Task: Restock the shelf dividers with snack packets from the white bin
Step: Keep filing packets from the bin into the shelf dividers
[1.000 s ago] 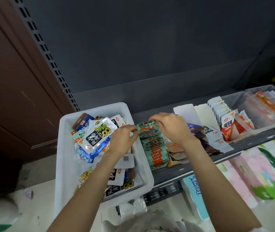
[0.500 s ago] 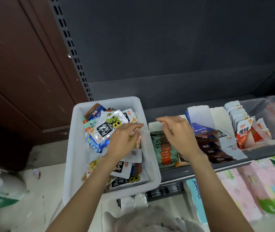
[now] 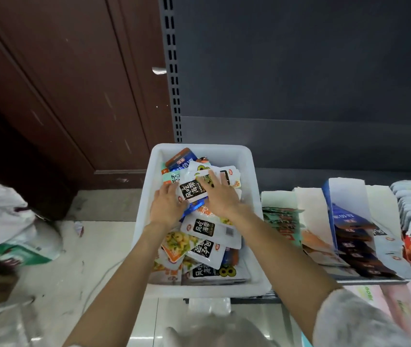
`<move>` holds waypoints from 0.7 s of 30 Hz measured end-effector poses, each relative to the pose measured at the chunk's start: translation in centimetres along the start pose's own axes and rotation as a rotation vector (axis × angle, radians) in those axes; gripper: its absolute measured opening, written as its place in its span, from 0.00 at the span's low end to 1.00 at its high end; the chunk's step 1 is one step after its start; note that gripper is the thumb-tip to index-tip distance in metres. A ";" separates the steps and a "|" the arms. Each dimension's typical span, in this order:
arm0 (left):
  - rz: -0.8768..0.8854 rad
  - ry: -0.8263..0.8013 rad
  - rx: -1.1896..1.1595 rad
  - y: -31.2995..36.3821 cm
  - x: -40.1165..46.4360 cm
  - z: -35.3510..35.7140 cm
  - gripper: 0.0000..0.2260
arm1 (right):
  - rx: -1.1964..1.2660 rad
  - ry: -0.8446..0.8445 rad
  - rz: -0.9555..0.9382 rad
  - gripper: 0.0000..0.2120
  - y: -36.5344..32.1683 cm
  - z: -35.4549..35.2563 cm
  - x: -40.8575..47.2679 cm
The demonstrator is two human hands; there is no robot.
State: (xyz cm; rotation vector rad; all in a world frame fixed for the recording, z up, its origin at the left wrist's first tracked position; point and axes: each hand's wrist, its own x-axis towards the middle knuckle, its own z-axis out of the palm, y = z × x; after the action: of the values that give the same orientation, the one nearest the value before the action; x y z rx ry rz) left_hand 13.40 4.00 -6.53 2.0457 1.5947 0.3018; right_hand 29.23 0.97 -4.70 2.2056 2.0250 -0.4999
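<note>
White bin (image 3: 252,186), both hands (image 3: 167,209) (image 3: 220,196) on snack packets (image 3: 193,190)

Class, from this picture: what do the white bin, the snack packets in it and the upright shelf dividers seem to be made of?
White bin: probably moulded plastic, smooth, rounded rim.
Snack packets: glossy printed film, with glare and creases.
Shelf dividers: likely thin matte card, white, with uneven top edges; cannot be sure.
</note>
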 end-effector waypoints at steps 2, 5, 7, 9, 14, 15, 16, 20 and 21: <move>-0.002 0.061 -0.037 -0.1 -0.3 0.3 0.27 | -0.122 0.026 0.032 0.34 -0.5 1.2 -1.1; -0.057 0.113 -0.156 -0.1 -1.2 0.5 0.29 | -0.250 0.076 0.060 0.31 -1.4 2.3 -3.1; -0.086 0.077 -0.199 0.0 -1.8 0.4 0.29 | -0.232 0.127 0.059 0.26 -1.8 2.5 -3.9; -0.109 0.077 -0.260 0.3 -2.6 0.2 0.29 | -0.203 0.184 0.024 0.18 -2.1 2.0 -4.5; -0.290 0.098 -0.761 2.3 -5.3 -0.4 0.29 | -0.104 0.321 -0.056 0.11 -2.3 0.1 -6.7; -0.328 0.043 -0.850 3.0 -5.7 -0.5 0.30 | -0.067 0.335 -0.085 0.11 -2.4 0.1 -7.3; -0.338 -0.005 -0.917 3.6 -6.1 -0.5 0.28 | -0.033 0.349 -0.123 0.11 -2.7 0.2 -7.9; -0.195 0.053 -0.859 4.8 -7.1 -0.5 0.15 | 0.095 0.515 -0.136 0.07 -3.1 0.6 -10.8; -0.123 0.075 -0.758 5.1 -7.4 -0.8 0.13 | 0.156 0.524 -0.125 0.08 -2.9 0.1 -11.5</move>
State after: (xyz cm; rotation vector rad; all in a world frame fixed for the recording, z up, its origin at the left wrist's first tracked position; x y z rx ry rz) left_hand 15.23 -3.69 -2.12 1.3602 1.3492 0.8037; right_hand 25.70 -9.70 -0.87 2.5177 2.4567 -0.0893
